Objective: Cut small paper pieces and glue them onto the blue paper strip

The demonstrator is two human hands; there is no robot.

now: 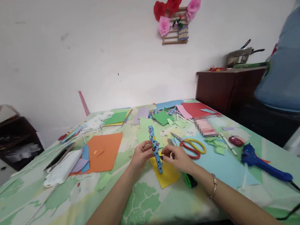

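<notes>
A narrow blue strip (159, 166) with dark round spots stands nearly upright over the middle of the table, small colourful bits along its sides. My left hand (141, 154) grips it from the left, thumb and fingers closed about its middle. On the other side, my right hand (180, 159) has its fingertips pinched together close to the strip's edge; whatever is between them is too small to name. A yellow sheet (166, 176) lies beneath both hands. Beside my right hand are scissors with red and yellow handles (195, 146) and a green-and-black tool (190, 180), partly hidden by the wrist.
A blue glue gun (266, 163) with a black cord lies at right, near a white pen (228, 144) and a dark red object (236, 140). Orange sheet (107, 151), white power strip (62, 170) and phone (59, 156) lie left. Green paper (163, 118) and scraps lie farther back.
</notes>
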